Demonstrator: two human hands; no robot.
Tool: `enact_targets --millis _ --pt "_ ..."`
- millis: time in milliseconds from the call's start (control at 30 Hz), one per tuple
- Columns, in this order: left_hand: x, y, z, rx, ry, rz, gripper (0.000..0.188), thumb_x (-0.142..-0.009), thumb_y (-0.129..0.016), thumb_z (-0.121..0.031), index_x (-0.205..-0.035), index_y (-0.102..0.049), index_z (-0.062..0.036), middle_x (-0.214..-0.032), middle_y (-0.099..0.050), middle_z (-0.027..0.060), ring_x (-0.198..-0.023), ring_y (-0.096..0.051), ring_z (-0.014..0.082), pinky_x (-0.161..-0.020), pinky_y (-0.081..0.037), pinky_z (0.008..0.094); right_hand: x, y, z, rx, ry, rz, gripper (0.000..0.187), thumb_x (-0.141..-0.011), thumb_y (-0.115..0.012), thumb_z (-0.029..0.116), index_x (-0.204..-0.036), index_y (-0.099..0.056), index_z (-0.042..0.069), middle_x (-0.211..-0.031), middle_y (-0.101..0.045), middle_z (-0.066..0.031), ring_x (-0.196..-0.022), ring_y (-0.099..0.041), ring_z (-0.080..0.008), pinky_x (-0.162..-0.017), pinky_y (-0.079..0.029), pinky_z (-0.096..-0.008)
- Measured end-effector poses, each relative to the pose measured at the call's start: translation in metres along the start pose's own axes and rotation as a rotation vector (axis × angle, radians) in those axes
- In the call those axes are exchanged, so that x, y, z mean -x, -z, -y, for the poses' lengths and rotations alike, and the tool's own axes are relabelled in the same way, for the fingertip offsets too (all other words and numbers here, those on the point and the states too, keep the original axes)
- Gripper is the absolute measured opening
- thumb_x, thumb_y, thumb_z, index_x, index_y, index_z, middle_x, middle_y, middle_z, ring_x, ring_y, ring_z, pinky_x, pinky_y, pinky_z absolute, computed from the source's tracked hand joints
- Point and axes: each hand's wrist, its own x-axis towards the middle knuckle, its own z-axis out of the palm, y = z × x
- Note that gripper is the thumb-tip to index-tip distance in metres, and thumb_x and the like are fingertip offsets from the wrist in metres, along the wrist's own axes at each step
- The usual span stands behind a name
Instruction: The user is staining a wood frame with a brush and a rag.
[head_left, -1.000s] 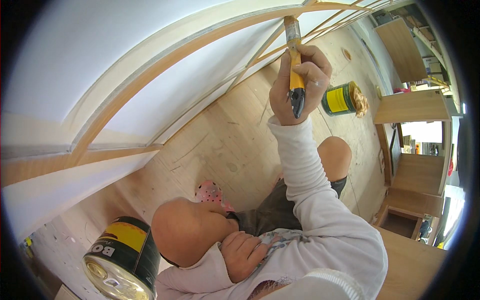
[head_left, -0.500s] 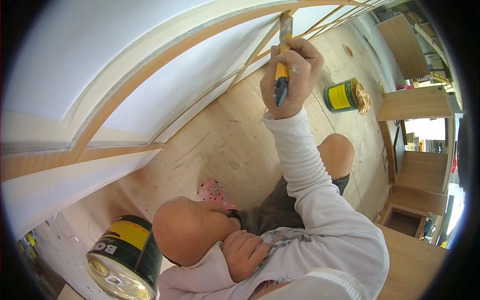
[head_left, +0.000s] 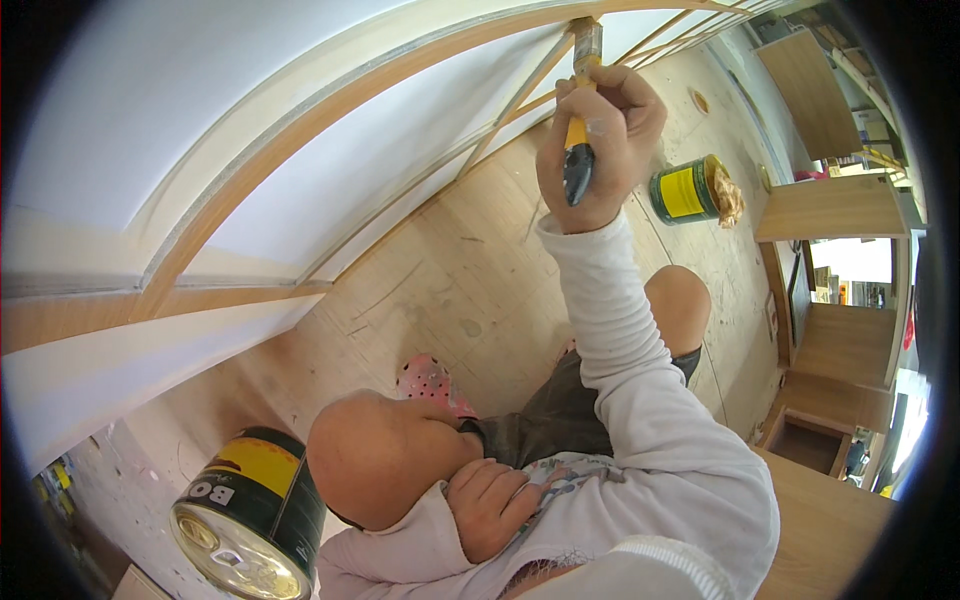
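Note:
My right hand (head_left: 606,145) is closed around a paintbrush (head_left: 578,150) with a yellow handle and a black end. The brush head points away from me and meets the wooden trim (head_left: 290,135) of a white panel (head_left: 400,140), near where a cross strip joins it. Whether the bristles press on the trim or just beside it is hard to see. My left hand (head_left: 490,508) lies against the front of my shirt, its fingers bent and held together. The palm is hidden.
Below my left knee stands a dark green and yellow can (head_left: 250,510) with a metal top. A similar can (head_left: 690,190), with crumpled tan material at its mouth, lies or stands farther off to the right. Wooden cabinets (head_left: 840,320) line the right side above a pale board floor (head_left: 440,290).
My right hand has shifted slightly to the right with the paintbrush, its head sliding along the trim. My left hand stays where it was.

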Motion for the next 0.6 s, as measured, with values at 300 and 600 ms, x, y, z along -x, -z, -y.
enact_targets --millis 300,600 --pt "0.0 0.0 0.001 -0.02 0.0 -0.008 0.031 -0.067 -0.068 -0.022 -0.093 -0.063 -0.0068 -0.092 -0.063 0.0094 -0.085 -0.062 0.0252 -0.078 -0.05 0.0411 0.046 -0.008 0.007 0.044 -0.126 0.15 0.027 -0.064 -0.061 -0.009 -0.086 -0.055 0.006 -0.1 -0.049 -0.0153 -0.091 -0.05 -0.0308 -0.071 -0.046 -0.0342" --pt "-0.001 -0.002 0.001 0.012 -0.005 -0.039 0.031 -0.066 -0.068 -0.021 -0.093 -0.063 -0.0057 -0.09 -0.062 0.0109 -0.083 -0.061 0.0265 -0.076 -0.05 0.041 0.007 0.004 -0.001 -0.019 -0.036 0.041 0.033 -0.058 -0.061 -0.015 -0.083 -0.056 0.006 -0.098 -0.049 -0.0145 -0.082 -0.053 -0.0265 -0.067 -0.046 -0.0314"
